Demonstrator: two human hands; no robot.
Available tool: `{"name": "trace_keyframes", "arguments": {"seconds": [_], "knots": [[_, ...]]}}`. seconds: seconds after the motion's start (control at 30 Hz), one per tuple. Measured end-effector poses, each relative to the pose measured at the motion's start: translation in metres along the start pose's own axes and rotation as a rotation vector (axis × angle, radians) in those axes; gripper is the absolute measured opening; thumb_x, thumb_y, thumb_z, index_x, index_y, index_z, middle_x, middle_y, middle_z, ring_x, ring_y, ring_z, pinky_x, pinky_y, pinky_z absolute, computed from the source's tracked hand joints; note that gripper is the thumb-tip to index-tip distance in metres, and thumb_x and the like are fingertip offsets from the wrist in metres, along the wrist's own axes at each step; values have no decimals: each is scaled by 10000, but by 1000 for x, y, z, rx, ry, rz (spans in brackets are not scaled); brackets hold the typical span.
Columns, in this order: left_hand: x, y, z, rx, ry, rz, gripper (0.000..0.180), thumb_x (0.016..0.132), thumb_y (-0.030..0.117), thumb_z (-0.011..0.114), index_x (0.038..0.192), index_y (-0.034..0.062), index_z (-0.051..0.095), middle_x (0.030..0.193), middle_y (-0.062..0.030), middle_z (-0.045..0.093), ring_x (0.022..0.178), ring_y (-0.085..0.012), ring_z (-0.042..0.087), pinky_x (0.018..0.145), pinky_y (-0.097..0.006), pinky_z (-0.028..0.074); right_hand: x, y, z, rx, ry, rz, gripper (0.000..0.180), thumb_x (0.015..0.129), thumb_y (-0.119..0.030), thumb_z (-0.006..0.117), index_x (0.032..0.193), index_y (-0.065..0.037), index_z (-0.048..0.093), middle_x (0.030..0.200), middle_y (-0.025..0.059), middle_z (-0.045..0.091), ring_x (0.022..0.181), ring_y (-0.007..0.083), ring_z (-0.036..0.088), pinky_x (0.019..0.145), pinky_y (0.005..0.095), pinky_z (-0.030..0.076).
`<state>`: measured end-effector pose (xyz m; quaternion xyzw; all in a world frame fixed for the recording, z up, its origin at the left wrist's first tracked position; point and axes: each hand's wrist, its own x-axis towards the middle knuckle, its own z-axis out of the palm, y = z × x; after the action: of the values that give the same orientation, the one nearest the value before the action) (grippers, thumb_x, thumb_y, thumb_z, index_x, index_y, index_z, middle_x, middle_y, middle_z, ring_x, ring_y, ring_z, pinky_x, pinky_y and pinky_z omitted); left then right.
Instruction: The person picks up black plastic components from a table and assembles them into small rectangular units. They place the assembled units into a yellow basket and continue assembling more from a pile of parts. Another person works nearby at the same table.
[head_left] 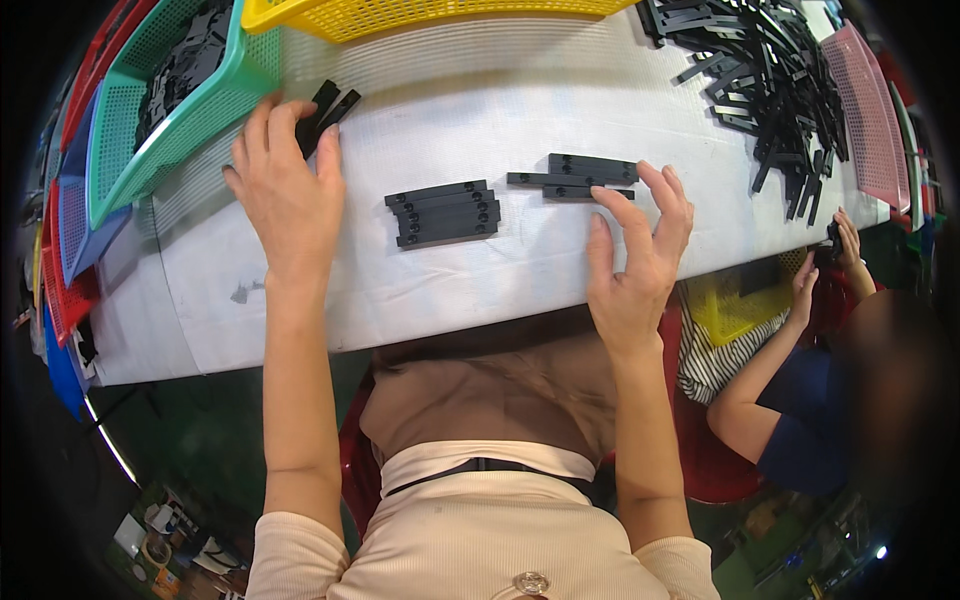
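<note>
Two short black plastic bars (337, 108) stick out side by side between the thumb and fingers of my left hand (288, 190), which closes round them next to the green basket. My right hand (640, 255) has its fingers apart and bent. One fingertip rests on or just above the nearest bar (565, 191) of a small loose group. Behind that one lies another bar (592, 167) of the group, with round recesses at its ends. Midway between my hands, several black bars (445, 215) lie side by side in a compact block.
A green basket (190, 130) of black parts stands at the far left, a yellow basket (430, 18) along the back. Many black bars (765, 80) are heaped at the far right by a pink basket (865, 110). A co-worker (800, 400) sits at the right, holding a black part.
</note>
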<state>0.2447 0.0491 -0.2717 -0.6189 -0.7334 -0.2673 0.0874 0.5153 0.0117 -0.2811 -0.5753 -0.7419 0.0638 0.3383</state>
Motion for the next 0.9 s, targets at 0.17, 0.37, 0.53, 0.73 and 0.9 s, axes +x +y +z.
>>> {"name": "trace_keyframes", "arguments": {"seconds": [0.17,0.37,0.53,0.73,0.9], "knots": [[-3,50,-18,-200,-54,252,249,740,72,705,983,70,647,1295,-99,495,1202,-326,421,1010,-426,348,-1,6,6,-12,41,-16,315,732,5,631,1012,-132,675,1274,117,509,1273,363,415,1050,616,244],[-22,87,-10,-421,-344,345,234,724,58,720,951,61,664,1304,-91,506,1203,-310,430,975,-406,382,-3,12,9,-2,70,-67,346,697,35,601,992,-129,677,1237,108,537,1231,350,463,1042,591,280],[-18,96,0,-330,-370,408,161,743,43,700,890,59,639,1303,-71,510,1207,-301,434,991,-398,373,-7,18,15,57,206,-85,360,695,47,584,1009,-111,663,1182,122,553,1146,343,523,1015,547,345],[-8,86,-23,-159,-254,405,172,770,34,673,929,56,612,1283,-74,521,1208,-286,445,997,-396,366,-7,13,11,83,241,-86,347,741,109,561,1041,-51,626,1146,146,537,1114,341,520,942,415,438],[-1,30,-35,-55,-150,124,114,858,98,614,962,52,612,1254,-97,539,1194,-296,458,1007,-395,354,-9,16,12,94,282,-56,317,776,84,540,1063,-40,592,1154,141,537,1109,321,527,975,456,415]]}}
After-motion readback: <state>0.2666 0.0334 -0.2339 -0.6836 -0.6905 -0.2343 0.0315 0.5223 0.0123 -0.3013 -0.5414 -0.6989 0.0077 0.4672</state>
